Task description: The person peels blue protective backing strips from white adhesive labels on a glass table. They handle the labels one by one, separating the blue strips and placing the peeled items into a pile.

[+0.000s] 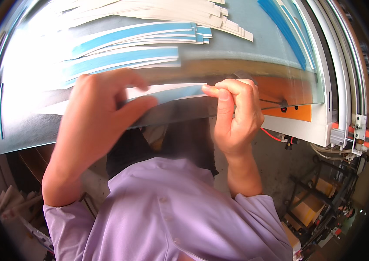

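A long strip (178,93), white along its upper side and pale blue below, stretches across the near part of the glass tabletop. My right hand (239,111) pinches its right end between thumb and fingers. Over the strip's middle is my left hand (99,111), slightly blurred, its thumb and forefinger apart with nothing seen between them. The palm side and other fingers of that hand are hidden. Just beyond lie blue-and-white strips (123,58) in a small stack, and another overlapping bunch of blue strips (145,35) behind them.
Many white strips (158,15) lie fanned out at the far side. More blue strips (284,32) rest at the far right. The glass tabletop (232,56) ends near my body. A machine frame with metal rails (345,65) borders the right, above a black rack (319,195) holding cardboard.
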The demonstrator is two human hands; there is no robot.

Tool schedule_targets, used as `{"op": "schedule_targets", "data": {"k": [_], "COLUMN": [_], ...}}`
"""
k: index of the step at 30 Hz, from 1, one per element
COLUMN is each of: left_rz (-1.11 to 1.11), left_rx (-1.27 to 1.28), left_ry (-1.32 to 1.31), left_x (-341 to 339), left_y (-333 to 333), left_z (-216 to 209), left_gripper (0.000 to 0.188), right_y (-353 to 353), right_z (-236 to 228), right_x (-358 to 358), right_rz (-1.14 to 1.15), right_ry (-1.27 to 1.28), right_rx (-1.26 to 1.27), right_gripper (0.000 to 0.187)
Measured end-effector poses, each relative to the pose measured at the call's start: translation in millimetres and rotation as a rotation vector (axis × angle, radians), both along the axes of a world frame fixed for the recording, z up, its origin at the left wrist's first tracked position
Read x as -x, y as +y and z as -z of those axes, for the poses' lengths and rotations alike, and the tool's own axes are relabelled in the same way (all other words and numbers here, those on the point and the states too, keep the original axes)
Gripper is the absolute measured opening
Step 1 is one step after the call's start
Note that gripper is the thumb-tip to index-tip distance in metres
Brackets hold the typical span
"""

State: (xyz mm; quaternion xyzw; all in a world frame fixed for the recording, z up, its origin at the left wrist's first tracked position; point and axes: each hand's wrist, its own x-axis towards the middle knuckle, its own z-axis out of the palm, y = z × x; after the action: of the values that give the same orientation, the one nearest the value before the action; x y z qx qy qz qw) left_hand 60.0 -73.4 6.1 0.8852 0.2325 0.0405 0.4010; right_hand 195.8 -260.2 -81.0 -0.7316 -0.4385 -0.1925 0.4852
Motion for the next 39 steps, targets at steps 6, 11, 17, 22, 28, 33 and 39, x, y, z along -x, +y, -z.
{"op": "schedule_targets", "data": {"k": [6, 11, 17, 22, 28, 33, 39], "left_rz": [-0.159, -0.262, -0.237, -0.230, -0.239, -0.245, -0.248], "left_rx": [0.098, 0.103, 0.087, 0.052, 0.096, 0.099, 0.106], "left_ry": [0.183, 0.218, 0.208, 0.205, 0.216, 0.237, 0.232], "left_x": [41.0, 53.7, 54.1, 54.0, 52.8, 50.2, 49.7], "left_y": [44.5, 53.3, 57.5, 56.9, 59.5, 59.4, 60.6], "left_z": [0.1, -0.9, 4.6, 4.8, 4.5, 3.1, 5.2], "left_gripper": [0.026, 0.032, 0.035, 0.037, 0.036, 0.034, 0.033], "right_y": [-1.9, -3.8, -6.6, -9.4, -8.2, -7.4, -8.1], "right_z": [-1.2, -2.6, -5.5, -7.9, -7.4, -7.2, -2.2], "right_x": [0.9, 3.1, 5.2, 7.1, 8.3, 8.3, 4.1], "right_rz": [0.007, 0.007, -0.018, -0.019, -0.032, -0.017, -0.026], "right_ry": [0.028, 0.110, 0.166, 0.216, 0.241, 0.229, 0.180], "right_rx": [0.035, 0.043, 0.059, 0.130, 0.086, 0.076, 0.058], "right_gripper": [0.010, 0.010, 0.011, 0.015, 0.014, 0.010, 0.009]}}
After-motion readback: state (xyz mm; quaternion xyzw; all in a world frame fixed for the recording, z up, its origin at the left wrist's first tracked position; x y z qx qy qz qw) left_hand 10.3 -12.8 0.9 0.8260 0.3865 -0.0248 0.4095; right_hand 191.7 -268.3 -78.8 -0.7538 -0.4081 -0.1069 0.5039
